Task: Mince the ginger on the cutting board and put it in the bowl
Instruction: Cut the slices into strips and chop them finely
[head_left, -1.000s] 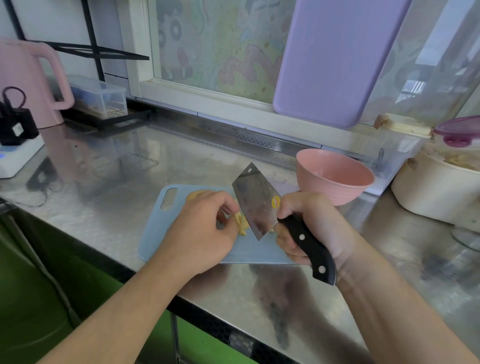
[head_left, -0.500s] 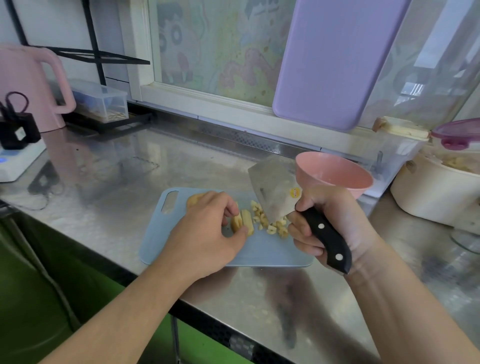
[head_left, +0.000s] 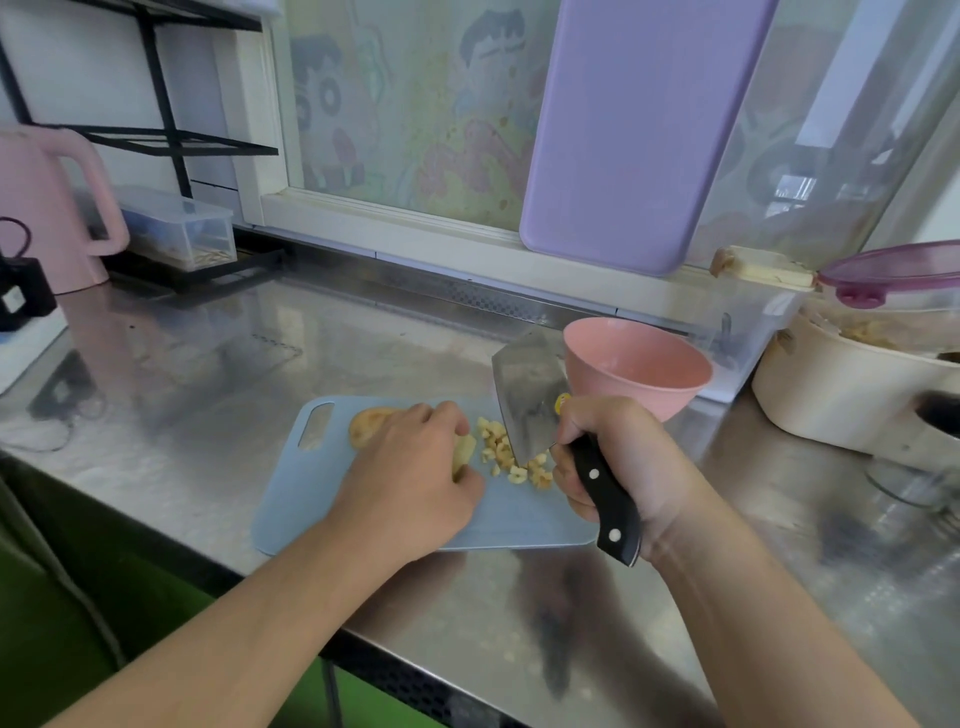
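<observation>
Now the right hand (head_left: 618, 457) grips the cleaver (head_left: 530, 400), edge down among chopped ginger (head_left: 511, 457) on the cutting board (head_left: 311, 483). Left hand (head_left: 410, 478) pins the uncut ginger piece (head_left: 464, 451); best keep fingertips tucked, chop finer, bowl (head_left: 636, 371) near.

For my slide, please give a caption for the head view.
Right hand chops ginger with cleaver.

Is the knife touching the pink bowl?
Cannot tell. In the head view the knife blade overlaps the pink bowl rim, but it may only stand in front of it; no contact or gap shows.
</observation>
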